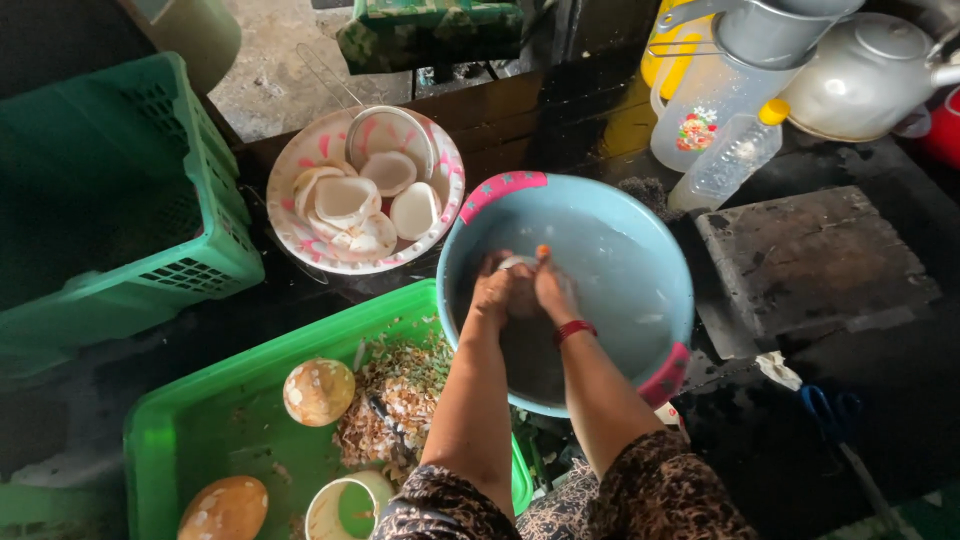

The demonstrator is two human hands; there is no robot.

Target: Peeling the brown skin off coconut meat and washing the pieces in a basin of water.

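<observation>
Step in hand: washing — a white coconut piece [519, 264] held and rubbed in the water of the light-blue basin [660, 250], judged from both hands meeting around it.
Left hand [494, 292]: closed around the near side of the piece, fingers curled, knuckles up; forearm running straight down into the basin from the lower frame edge.
Right hand [549, 288]: clasped on the other side of the same piece, thumb uppermost (nail painted orange); red band at the wrist; forearm angled in from lower right.
Location of piece: between both palms, at the water surface, left of basin centre — mostly hidden by the fingers.
Next move calls for: lifting clear of the water, letting it drip, then a short reach up-left — probably to the pink-patterned plate [295, 232], just beside the basin rim, already stacked with white coconut pieces [350, 200].
Supply side: green tray [200, 420] at lower left, holding brown-skinned coconut halves [319, 391] and a heap of peelings [400, 395].
Surroundings: green crate [120, 200], clear plastic jug [700, 115], small bottle [728, 160], dark board [810, 260].
</observation>
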